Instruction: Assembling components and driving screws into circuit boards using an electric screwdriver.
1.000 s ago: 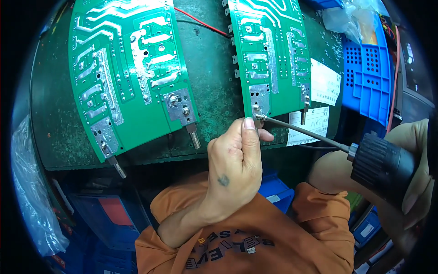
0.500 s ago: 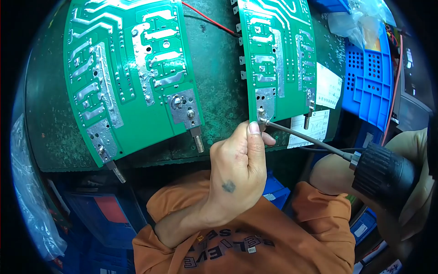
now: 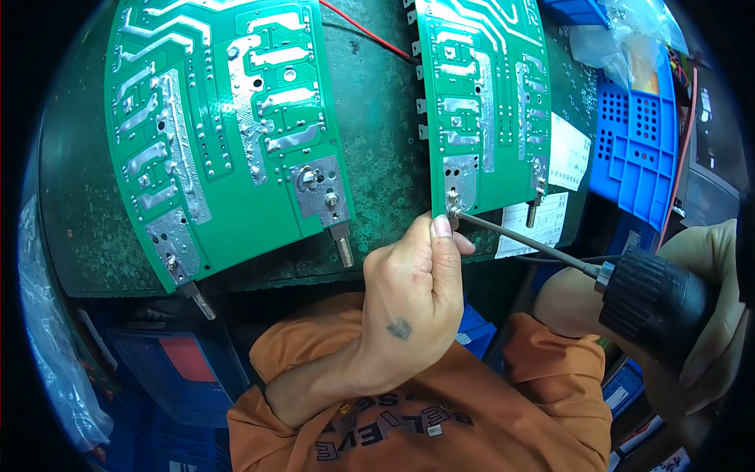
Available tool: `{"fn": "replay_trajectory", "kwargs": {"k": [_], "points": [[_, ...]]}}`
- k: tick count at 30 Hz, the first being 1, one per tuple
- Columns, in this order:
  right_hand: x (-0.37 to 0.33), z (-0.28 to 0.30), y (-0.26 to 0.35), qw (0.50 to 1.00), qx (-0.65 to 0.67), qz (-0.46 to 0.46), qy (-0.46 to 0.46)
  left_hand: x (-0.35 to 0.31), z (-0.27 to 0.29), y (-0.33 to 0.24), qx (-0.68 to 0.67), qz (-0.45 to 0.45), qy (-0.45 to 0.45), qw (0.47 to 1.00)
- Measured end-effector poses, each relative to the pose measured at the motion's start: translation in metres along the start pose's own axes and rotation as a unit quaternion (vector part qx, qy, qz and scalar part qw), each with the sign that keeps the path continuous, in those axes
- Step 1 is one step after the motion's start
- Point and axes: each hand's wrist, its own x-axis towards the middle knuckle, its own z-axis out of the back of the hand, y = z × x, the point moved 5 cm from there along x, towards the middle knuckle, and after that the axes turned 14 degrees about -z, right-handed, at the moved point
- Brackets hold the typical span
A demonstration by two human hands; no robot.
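A green circuit board [image 3: 491,126] with silvery solder tracks lies at the right of the table. My left hand [image 3: 417,291] pinches its near left corner, thumb on top and fingers hidden beneath. My right hand [image 3: 712,322] is wrapped around a black power screwdriver [image 3: 657,303]. The long thin bit [image 3: 531,244] reaches left, its tip against a screw [image 3: 454,212] at that corner, just beyond my left thumb. A threaded stud [image 3: 532,215] juts from the board's other near corner. To the left lies a second green circuit board [image 3: 252,224], with threaded studs at both near corners.
Papers [image 3: 569,149] lie right of the near board. A blue perforated basket [image 3: 633,141] with clear plastic bags [image 3: 621,47] stands at the far right. A red wire [image 3: 366,33] runs between the boards. Blue bins [image 3: 177,370] sit below the dark green table edge [image 3: 236,289].
The boards appear shifted slightly in view. My left hand stays pinched on the right board's corner. The power screwdriver has moved slightly left, its tip still at the screw.
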Motion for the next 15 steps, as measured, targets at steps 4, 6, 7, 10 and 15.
{"fn": "replay_trajectory", "kwargs": {"k": [4, 6, 7, 10, 15], "points": [[0.007, -0.010, -0.016, 1.000, 0.002, -0.002, -0.001, 0.001, 0.000, 0.000, 0.011, -0.010, 0.002, 1.000], [0.010, -0.017, -0.024, 1.000, 0.003, -0.004, 0.000, 0.002, 0.001, 0.000, 0.011, -0.013, 0.001, 1.000], [0.010, -0.016, -0.021, 1.000, -0.001, -0.005, -0.001, 0.003, -0.001, 0.000, 0.007, -0.013, 0.003, 1.000], [0.010, -0.015, -0.018, 1.000, -0.005, -0.006, -0.001, 0.004, -0.001, -0.002, 0.017, -0.029, 0.003, 0.999], [0.022, -0.035, -0.032, 1.000, -0.001, 0.004, 0.010, -0.002, -0.006, 0.003, -0.032, 0.020, -0.011, 0.999]]}}
